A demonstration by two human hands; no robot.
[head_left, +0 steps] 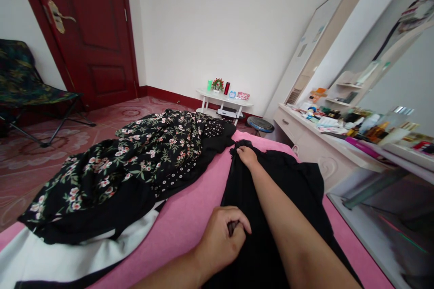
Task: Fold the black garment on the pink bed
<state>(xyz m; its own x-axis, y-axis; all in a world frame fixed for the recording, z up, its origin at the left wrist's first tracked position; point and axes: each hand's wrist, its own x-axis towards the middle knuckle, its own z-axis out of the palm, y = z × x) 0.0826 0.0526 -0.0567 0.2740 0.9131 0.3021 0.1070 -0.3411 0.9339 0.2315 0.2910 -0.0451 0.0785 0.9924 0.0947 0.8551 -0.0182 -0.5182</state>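
A black garment (288, 176) lies spread lengthwise on the pink bed cover (200, 207). At its far end, my right hand (247, 156) is closed on the left edge of the cloth, near a bit of ruffled trim. My left hand (224, 237) is nearer to me, over the same edge, its fingers curled in a pinch with dark cloth showing between them. To the left lie a black floral garment (135, 158), black dotted cloth (179, 174) and a white garment (84, 255) with black edging.
On the right stands a dressing table (301, 131) crowded with bottles and a mirror. A small white table (224, 97) with a few items and a round stool (260, 124) are beyond the bed. A camouflage folding chair (30, 81) stands at left, beside a red door (84, 31).
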